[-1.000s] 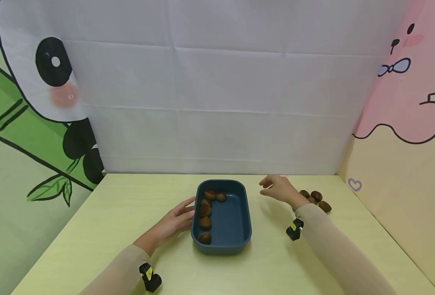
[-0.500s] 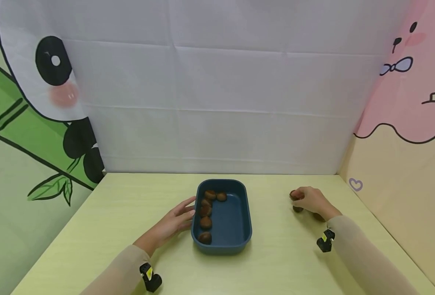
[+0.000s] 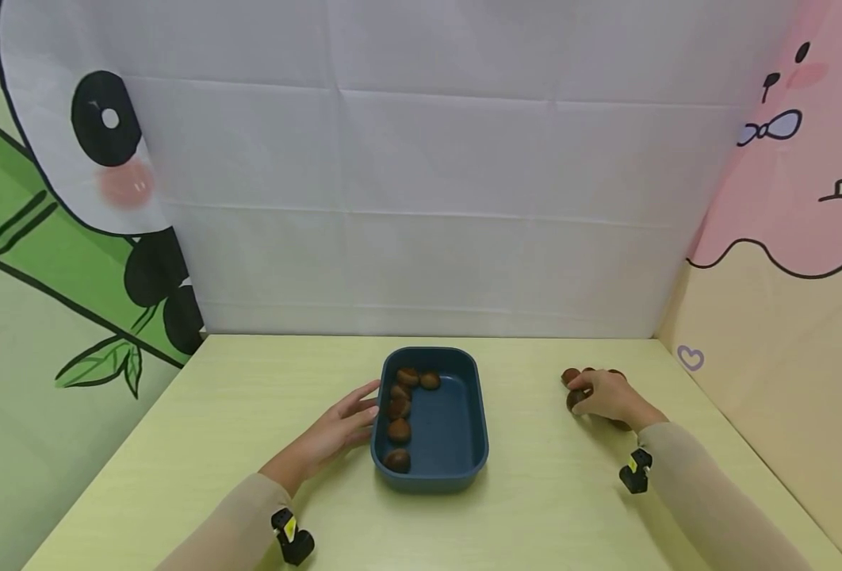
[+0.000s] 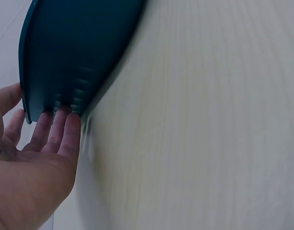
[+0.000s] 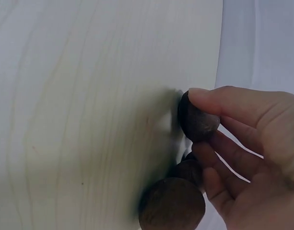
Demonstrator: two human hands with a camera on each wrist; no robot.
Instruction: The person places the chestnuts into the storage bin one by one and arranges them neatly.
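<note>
My left hand (image 3: 335, 433) rests its outstretched fingers against the left wall of the blue rectangular box (image 3: 453, 480); in the left wrist view, the fingertips (image 4: 62, 117) touch the box's side (image 4: 79, 52). Inside the box, several brown chestnuts (image 3: 399, 431) line the left side and far end. On the right, my right hand (image 3: 610, 398) pinches a chestnut (image 5: 199, 120) between thumb and fingers, low at the table. Other chestnuts (image 5: 171, 205) lie close beside its fingers, partly hidden by the hand in the head view.
The pale wood-grain table (image 3: 521, 507) carries the box in the middle and the loose chestnuts (image 3: 570, 376) at the right. A white sheet (image 3: 421, 198) stands along the back edge. Cartoon-printed walls (image 3: 771, 333) flank both sides.
My right hand has moved right from beside the box to the loose chestnuts, then slightly nearer me, and now pinches one. The left hand and box have stayed put.
</note>
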